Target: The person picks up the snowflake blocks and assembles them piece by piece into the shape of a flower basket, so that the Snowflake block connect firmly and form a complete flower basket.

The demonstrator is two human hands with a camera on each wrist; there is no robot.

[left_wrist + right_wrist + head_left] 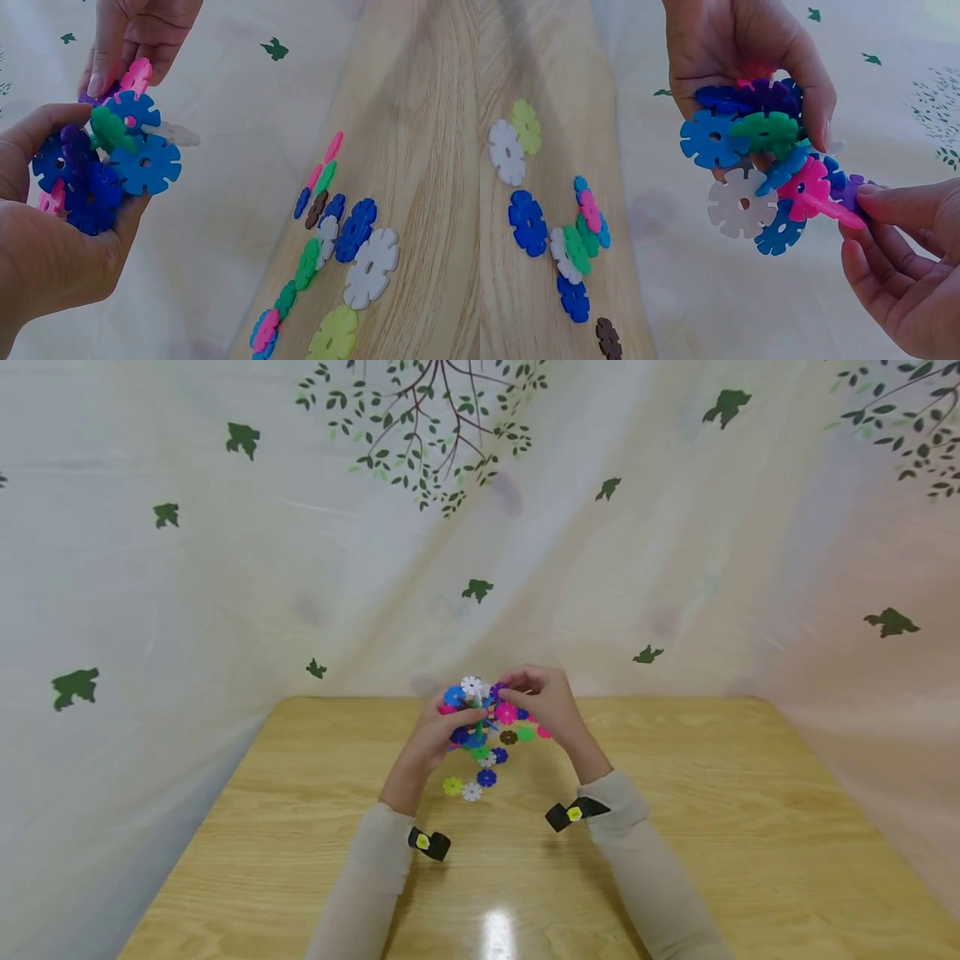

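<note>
Off the table, my left hand [429,737] grips a cluster of notched plastic snowflake discs [769,133], slotted together at angles. Blue, green, purple, pink and white pieces show in it, among them a white disc [726,201] facing the right wrist camera. From the right, my right hand [553,706] pinches a purple disc [847,193] between thumb and fingers at the cluster's edge. Beside that purple piece sit pink discs [799,196], one seen edge-on. Part of the cluster is hidden behind the left fingers and palm.
Loose discs lie on the wooden table [315,860] under the hands: a yellow disc [453,786], a white disc [472,792], a blue disc [487,777], a brown disc [508,737] and several others. A pale patterned cloth [375,610] hangs behind the table.
</note>
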